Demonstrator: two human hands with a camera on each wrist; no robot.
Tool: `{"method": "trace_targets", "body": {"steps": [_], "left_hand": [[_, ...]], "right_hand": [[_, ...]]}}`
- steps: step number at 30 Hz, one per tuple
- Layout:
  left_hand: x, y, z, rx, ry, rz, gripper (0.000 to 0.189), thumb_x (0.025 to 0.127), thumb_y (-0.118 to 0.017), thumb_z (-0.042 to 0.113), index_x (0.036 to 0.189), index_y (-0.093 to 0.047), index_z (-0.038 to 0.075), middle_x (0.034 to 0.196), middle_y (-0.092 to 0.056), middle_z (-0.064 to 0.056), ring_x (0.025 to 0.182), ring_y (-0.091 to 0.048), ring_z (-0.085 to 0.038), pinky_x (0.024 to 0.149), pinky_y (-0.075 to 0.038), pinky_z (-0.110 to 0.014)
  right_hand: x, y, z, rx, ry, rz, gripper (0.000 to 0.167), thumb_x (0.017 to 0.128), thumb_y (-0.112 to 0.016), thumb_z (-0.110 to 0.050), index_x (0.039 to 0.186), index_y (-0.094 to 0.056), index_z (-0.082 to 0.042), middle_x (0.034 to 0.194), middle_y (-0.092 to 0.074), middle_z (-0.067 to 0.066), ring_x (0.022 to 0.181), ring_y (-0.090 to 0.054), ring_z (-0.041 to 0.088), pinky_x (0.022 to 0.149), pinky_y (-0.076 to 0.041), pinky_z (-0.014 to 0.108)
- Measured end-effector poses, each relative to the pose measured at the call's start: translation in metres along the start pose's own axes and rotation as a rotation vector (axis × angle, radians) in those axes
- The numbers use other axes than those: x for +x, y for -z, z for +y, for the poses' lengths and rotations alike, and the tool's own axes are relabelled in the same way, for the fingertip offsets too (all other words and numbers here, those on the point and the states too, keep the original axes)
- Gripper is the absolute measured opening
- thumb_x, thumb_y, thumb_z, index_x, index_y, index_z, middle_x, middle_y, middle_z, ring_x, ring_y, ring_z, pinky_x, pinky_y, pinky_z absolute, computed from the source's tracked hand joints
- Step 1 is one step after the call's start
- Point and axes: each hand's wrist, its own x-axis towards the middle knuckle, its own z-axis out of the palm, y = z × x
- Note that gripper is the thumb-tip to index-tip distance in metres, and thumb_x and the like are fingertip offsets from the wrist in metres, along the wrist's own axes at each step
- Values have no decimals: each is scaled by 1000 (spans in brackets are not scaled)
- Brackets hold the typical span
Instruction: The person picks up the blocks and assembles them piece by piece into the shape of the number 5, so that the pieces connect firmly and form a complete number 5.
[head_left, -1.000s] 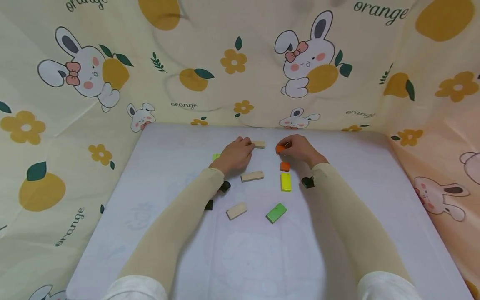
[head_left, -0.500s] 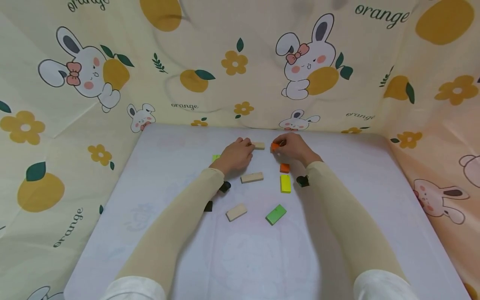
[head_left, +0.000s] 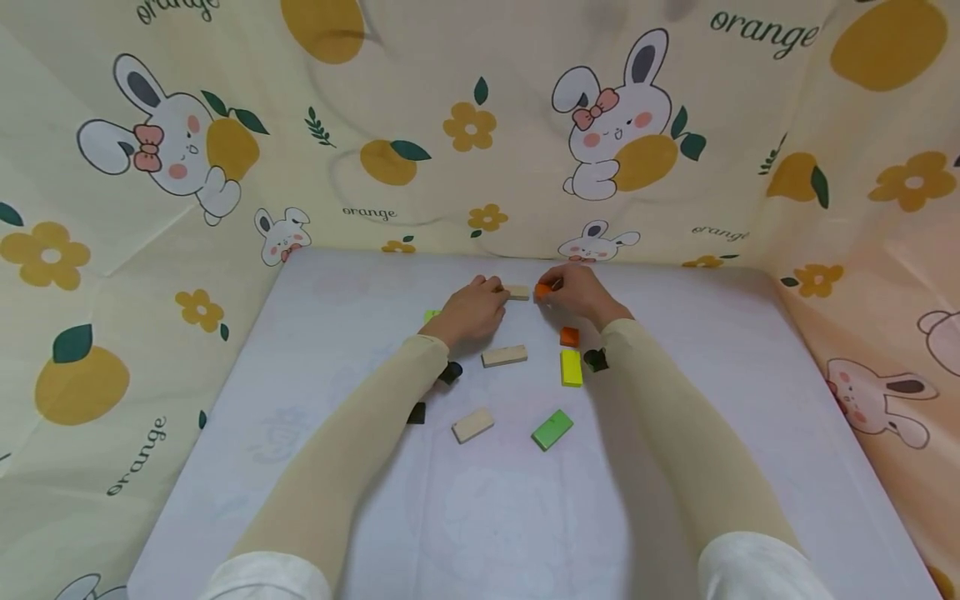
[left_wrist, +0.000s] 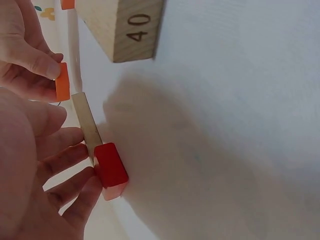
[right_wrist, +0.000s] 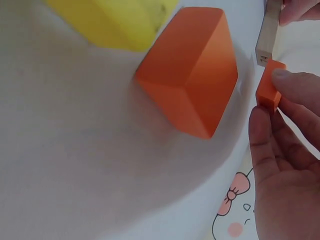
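Observation:
My right hand (head_left: 579,292) pinches an orange block (head_left: 542,291) between thumb and fingers at the back of the table. Just left of it lies a pale wooden block (head_left: 519,292), its marked end facing the orange block in the right wrist view. My left hand (head_left: 472,312) touches this wooden block and a red block (left_wrist: 111,165) lined up end to end with it. The left fingers (left_wrist: 65,160) rest lightly against the blocks' far side. From the head, the red block is hidden by the left hand.
On the white table (head_left: 487,517) lie a second orange block (head_left: 569,337), a yellow block (head_left: 572,367), a green block (head_left: 552,430) and two wooden blocks, one (head_left: 504,356) behind the other (head_left: 472,425). A light-green block (head_left: 431,316) shows beside the left hand. A patterned cloth (head_left: 420,100) backs the table.
My right hand has moved left with the orange block, bringing it close to the wooden block's end. The left hand stays in place.

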Motion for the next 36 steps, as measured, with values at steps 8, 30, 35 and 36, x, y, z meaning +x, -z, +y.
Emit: {"method": "trace_targets", "body": {"steps": [8,30,35,36], "left_hand": [[-1,4,1,-20,4,-15,44,115,-51,25,155,-59,6,152,-54,-10,130,-50,-28,112,-45,-39],[-1,7,-1,-2,-16,-15,46,112,-58,26,153,-60,5,151,-55,-10,127,-51,-27,109,-47,-38],[1,6,-1,1,-27,-36,46,112,-56,26,153,-59,5,151,-54,-11,126,-51,-27,109,-47,-38],[1,5,-1,-1,-28,-35,45,112,-57,25,153,-60,5,150,-54,-10,126,-51,-27,109,-47,-38]], "right_hand": [[3,-4,-3,10,-5,-12,30,101,-75,-11,131,-75,-7,127,-71,10,112,-60,32,101,-51,48],[7,-10,-9,-1,-41,-31,33,102,-74,-11,135,-74,-8,122,-68,13,108,-58,34,105,-48,51],[6,-11,-8,-8,-50,-34,33,103,-73,-11,136,-73,-7,123,-68,13,109,-58,33,106,-48,50],[6,-12,-7,-8,-52,-34,33,103,-73,-11,135,-73,-8,124,-68,13,109,-58,33,105,-48,50]]}}
